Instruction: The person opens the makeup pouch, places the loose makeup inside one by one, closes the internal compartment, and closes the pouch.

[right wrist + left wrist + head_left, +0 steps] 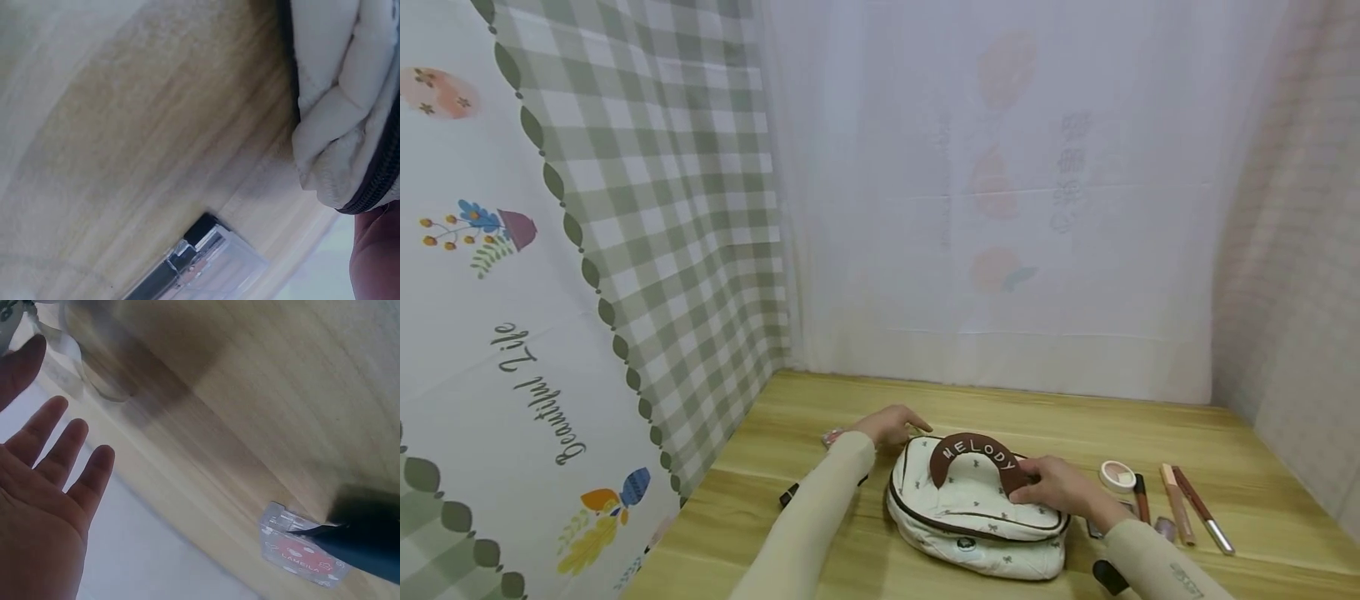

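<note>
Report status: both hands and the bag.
Left hand outstretched, far left of white bag. Right hand on brown handle. Round compact right of bag, apparently clear.

Head cam's up high, angled forward and down over the table (1060,408), both far corners in frame. Left wrist cam is right by the left hand (44,515), table edge running diagonal; the LAMEILA pack (300,555) shows in head view too. Right wrist cam's tight on the bag (337,112), which head also catches.
</note>
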Available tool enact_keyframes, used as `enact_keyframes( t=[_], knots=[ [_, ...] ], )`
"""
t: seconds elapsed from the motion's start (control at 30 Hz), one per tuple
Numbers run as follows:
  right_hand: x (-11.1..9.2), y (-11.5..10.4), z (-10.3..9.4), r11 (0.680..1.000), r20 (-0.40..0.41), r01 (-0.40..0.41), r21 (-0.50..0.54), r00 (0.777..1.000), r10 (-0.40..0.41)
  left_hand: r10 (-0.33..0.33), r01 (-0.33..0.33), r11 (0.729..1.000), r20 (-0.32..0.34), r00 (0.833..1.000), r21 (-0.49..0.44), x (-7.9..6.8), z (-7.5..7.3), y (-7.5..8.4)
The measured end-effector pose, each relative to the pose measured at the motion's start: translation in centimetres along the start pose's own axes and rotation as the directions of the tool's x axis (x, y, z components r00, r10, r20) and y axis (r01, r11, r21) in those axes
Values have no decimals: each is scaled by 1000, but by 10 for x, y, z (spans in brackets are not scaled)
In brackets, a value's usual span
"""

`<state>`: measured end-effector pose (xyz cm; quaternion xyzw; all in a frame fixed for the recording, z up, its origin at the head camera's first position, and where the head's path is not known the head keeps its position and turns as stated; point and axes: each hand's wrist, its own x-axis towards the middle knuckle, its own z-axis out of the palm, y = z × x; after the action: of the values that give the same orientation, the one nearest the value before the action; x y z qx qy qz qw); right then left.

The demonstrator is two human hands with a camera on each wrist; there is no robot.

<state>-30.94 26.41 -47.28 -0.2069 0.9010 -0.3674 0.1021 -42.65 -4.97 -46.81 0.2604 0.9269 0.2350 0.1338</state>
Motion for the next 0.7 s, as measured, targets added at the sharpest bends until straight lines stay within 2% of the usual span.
enact_keyframes(
  t=[0.23,0.37,0.43,0.53,0.7],
  knots=[
    [1,1,1,1000,-11,-7,-21,1000,6,-2,-2,998,53,999,70,-2,2,-1],
    [1,1,1,1000,-14,6,-21,1000,-7,51,-56,990,40,998,131,0,4,-6],
    [0,1,1,1000,-15,12,-17,1000,-12,83,-86,988,28,996,131,0,5,-8],
    [0,2,2,1000,-15,5,-5,1000,-5,108,-109,991,21,994,77,-1,6,-12],
    [-1,3,4,1000,-13,10,6,1000,-10,156,-155,983,-5,988,95,-2,12,-17]
  ],
)
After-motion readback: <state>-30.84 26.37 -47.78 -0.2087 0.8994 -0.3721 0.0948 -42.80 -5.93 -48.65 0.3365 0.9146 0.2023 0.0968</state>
